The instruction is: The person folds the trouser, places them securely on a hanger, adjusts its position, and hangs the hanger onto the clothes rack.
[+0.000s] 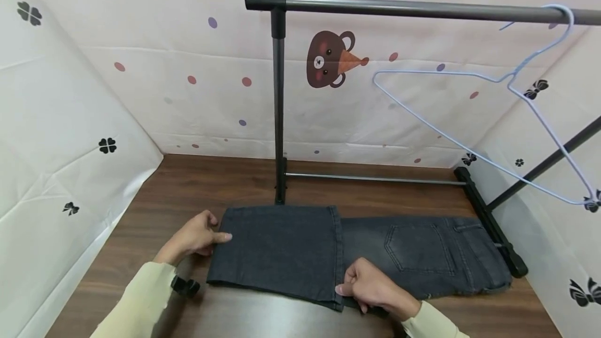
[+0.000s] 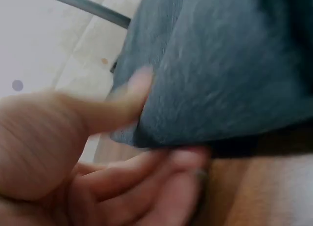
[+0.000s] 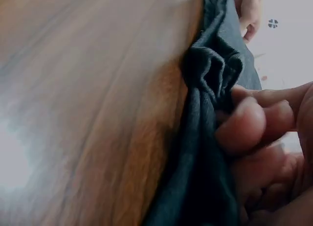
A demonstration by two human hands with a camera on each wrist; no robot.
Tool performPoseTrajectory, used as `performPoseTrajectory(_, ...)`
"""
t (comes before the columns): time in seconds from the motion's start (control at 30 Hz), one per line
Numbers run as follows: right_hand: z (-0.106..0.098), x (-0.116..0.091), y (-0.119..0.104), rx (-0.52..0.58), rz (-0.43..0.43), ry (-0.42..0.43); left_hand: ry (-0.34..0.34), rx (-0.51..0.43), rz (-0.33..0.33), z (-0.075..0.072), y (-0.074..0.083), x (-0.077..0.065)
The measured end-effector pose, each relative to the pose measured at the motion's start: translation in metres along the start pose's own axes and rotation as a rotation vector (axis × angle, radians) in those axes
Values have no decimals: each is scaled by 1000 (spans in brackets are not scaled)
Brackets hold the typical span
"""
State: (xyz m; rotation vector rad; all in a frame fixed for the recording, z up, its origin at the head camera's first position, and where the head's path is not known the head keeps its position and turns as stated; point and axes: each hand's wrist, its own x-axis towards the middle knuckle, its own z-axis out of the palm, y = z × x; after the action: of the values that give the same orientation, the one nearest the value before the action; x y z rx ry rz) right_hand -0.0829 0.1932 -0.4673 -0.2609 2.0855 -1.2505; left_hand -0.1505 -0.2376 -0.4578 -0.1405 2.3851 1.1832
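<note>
A pair of dark grey jeans [image 1: 281, 254] lies on the wooden table, the legs folded back over themselves so that the hem end overlaps the part with the back pocket. At the left fold, my left hand [image 1: 199, 233] pinches the cloth, thumb on top and fingers beneath; the left wrist view shows this fold [image 2: 220, 79] up close, blurred. My right hand [image 1: 373, 286] grips the near corner of the hem with curled fingers. From the right wrist, the near edge shows as bunched layers of denim [image 3: 210, 64] beside the fingertips.
Behind the jeans stands a black metal garment rack [image 1: 279, 103]. A light blue wire hanger [image 1: 441, 132] hangs from its top bar at the right. The rack's right foot [image 1: 490, 223] touches the waist end of the jeans. Printed white sheets [image 1: 211, 93] enclose the wooden table [image 1: 197, 181].
</note>
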Motion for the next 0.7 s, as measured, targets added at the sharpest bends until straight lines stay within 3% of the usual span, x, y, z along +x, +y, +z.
performPoseTrajectory(0.07,-4,-6,1,-121,-54,-17,-54,-22,-6,3,-4,-6)
performPoseTrajectory(0.17,-15,-21,3,-446,-125,-21,-103,-87,9,8,-10,-12)
performPoseTrajectory(0.23,-22,-33,7,-666,-147,-16,-88,-127,8,9,-14,-14)
performPoseTrajectory(0.33,-24,-50,14,-858,-140,39,-61,-156,8,10,-18,-14)
performPoseTrajectory(0.43,-16,-58,18,-913,-71,177,-56,-148,12,8,-19,-14)
performPoseTrajectory(0.53,-4,-58,18,-914,94,299,-48,-128,12,7,-17,-13)
performPoseTrajectory(0.63,7,-57,17,-893,218,329,-38,-119,-8,7,-15,-13)
performPoseTrajectory(0.7,10,-59,18,-890,226,345,-31,-117,-18,7,-14,-12)
